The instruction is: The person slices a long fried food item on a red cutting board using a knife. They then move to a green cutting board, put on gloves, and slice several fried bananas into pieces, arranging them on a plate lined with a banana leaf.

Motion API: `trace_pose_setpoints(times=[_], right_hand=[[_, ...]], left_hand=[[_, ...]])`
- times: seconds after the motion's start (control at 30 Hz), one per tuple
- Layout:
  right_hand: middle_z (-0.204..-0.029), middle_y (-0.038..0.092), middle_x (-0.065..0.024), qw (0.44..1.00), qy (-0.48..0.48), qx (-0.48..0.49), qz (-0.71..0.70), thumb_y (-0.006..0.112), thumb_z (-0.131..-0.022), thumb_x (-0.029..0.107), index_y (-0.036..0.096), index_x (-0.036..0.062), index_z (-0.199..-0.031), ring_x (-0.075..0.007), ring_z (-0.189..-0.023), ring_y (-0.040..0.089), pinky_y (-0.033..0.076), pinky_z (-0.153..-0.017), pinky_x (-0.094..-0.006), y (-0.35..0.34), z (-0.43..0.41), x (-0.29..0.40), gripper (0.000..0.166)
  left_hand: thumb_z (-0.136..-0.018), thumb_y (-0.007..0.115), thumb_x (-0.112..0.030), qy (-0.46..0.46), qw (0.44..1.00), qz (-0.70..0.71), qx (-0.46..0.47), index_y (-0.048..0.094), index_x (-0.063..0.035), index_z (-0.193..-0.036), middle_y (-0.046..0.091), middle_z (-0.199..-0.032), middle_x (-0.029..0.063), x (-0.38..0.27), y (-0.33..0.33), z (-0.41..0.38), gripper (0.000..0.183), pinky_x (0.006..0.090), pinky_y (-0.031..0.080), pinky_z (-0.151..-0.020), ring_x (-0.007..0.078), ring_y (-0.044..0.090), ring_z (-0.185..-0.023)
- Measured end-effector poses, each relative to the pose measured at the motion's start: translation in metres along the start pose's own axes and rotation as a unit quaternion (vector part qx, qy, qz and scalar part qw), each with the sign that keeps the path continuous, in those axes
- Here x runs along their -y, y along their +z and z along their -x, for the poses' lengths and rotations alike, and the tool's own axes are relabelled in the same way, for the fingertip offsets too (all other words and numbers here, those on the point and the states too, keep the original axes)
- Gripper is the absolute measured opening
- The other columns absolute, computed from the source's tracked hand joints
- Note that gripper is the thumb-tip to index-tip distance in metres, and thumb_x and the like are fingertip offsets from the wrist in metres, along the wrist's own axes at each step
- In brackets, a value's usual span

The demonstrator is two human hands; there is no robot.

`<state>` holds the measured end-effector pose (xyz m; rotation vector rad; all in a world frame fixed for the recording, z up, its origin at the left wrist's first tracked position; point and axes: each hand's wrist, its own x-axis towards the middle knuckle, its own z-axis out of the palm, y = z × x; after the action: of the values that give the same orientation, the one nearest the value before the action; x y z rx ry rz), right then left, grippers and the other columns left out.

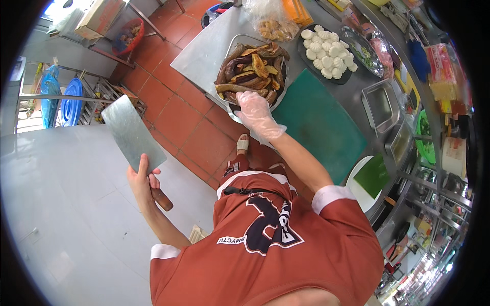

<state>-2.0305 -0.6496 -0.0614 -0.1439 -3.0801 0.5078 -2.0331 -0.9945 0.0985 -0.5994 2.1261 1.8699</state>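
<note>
My left hand grips a cleaver by its wooden handle, thumb against the broad steel blade. The blade is raised on the left, apart from the food. My right hand, in a clear plastic glove, reaches to the near edge of a metal tray lined with plastic. Heaped in it are browned, long pieces that look like cooked eggplant. The right fingers curl against the nearest pieces; what they enclose is hidden. Just right of this hand lies a green cutting board.
Beyond the board, a dark plate carries small white scalloped pieces. A bag of yellowish pieces lies behind the tray. Steel pans and a white round board line the right side. Red floor tiles separate the counters.
</note>
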Motion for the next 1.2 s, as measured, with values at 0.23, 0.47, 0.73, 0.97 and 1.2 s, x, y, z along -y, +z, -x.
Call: trace_pose_setpoints(times=[0.23, 0.47, 0.73, 0.97, 1.2], right_hand=[[-0.108, 0.07, -0.0225, 0.989, 0.053, 0.081, -0.11, 0.063, -0.084, 0.015, 0.066, 0.0009, -0.115, -0.038, -0.104, 0.067, 0.054, -0.093, -0.0452, -0.024, -0.024, -0.011, 0.034], [-0.102, 0.071, -0.0238, 0.912, 0.267, -0.153, -0.269, 0.07, -0.082, 0.02, 0.065, -0.0016, -0.115, -0.0377, -0.099, 0.069, 0.056, -0.086, -0.042, -0.095, 0.039, -0.047, 0.039], [-0.106, 0.066, -0.0035, 0.548, 0.456, -0.234, -0.66, 0.072, -0.09, 0.012, 0.061, 0.005, -0.116, -0.0141, -0.092, 0.066, 0.055, -0.081, -0.0294, -0.041, 0.226, -0.115, 0.03], [-0.106, 0.065, -0.0069, 0.506, 0.51, -0.289, -0.632, 0.071, -0.092, 0.014, 0.059, -0.0018, -0.124, -0.0134, -0.083, 0.065, 0.054, -0.075, -0.0276, 0.008, 0.289, -0.15, 0.038], [-0.093, 0.069, -0.0081, 0.578, 0.498, -0.282, -0.581, 0.071, -0.089, 0.016, 0.065, -0.0046, -0.117, -0.0136, -0.074, 0.064, 0.053, -0.069, -0.0291, 0.025, 0.314, -0.18, 0.035]], left_hand=[[-0.097, 0.071, -0.019, -0.063, 0.997, 0.043, 0.029, 0.057, -0.0016, -0.111, 0.063, -0.065, 0.0133, 0.031, 0.002, -0.018, 0.027, 0.0258, 0.037, -0.033, 0.011, 0.044, -0.034], [-0.097, 0.07, -0.013, -0.016, 0.973, 0.001, 0.229, 0.053, -0.0003, -0.114, 0.065, -0.071, 0.0134, 0.022, 0.063, -0.024, 0.027, 0.025, 0.042, -0.037, 0.01, 0.049, -0.039], [-0.108, 0.054, -0.028, -0.078, 0.909, 0.023, 0.408, 0.05, -0.0053, -0.12, 0.05, -0.064, 0.0011, 0.067, 0.167, 0.007, 0.026, 0.0257, 0.042, -0.04, 0.0098, 0.046, -0.045], [-0.107, 0.051, -0.028, 0.329, 0.788, -0.347, 0.386, 0.06, -0.0017, -0.109, 0.065, -0.071, 0.0225, 0.137, 0.24, 0.042, 0.028, 0.047, 0.048, -0.054, 0.0388, 0.066, -0.062], [-0.107, 0.048, -0.024, 0.437, 0.673, -0.464, 0.375, 0.052, -0.0035, -0.108, 0.067, -0.076, 0.0269, 0.153, 0.282, 0.081, 0.021, 0.0552, 0.05, -0.052, 0.0474, 0.065, -0.065]])
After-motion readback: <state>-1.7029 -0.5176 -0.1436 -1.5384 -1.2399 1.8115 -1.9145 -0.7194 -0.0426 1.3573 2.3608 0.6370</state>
